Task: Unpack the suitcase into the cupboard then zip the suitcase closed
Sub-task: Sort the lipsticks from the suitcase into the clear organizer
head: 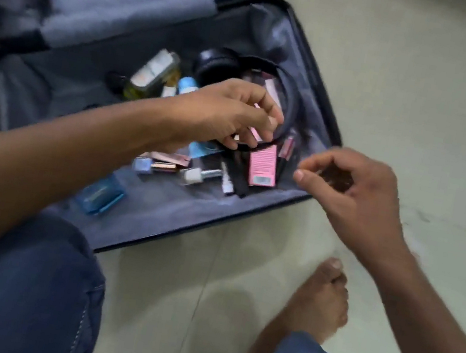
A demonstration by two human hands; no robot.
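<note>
Head cam, looking down: we see the dark-shelled suitcase w/ grey fabric lining (157, 213) lying open on the pale tiled floor (396, 80), lid folded back on its far side. Small toiletries sit loose inside it. Our left hand (229, 114) reaches over the middle of the case, fingers curled, pinching a small pink item (255, 133); pic is blurred, so we can't tell exactly what it is. Our right hand (347, 183) hovers just past the case's right edge, fingers loosely curled, holding nothing we can make out.

Inside the case: a pink rectangular box w/ barcode (262, 166) near the right wall, just below the left hand. A black round pouch (217, 62) lies toward the back, w/ a yellowish glass bottle (153, 76) beside it. A blue flat plastic case (101, 197) rests near the front edge. Nearer us than the case are our jeans-clad knee (23, 280) and 1 bare foot (319, 298).
</note>
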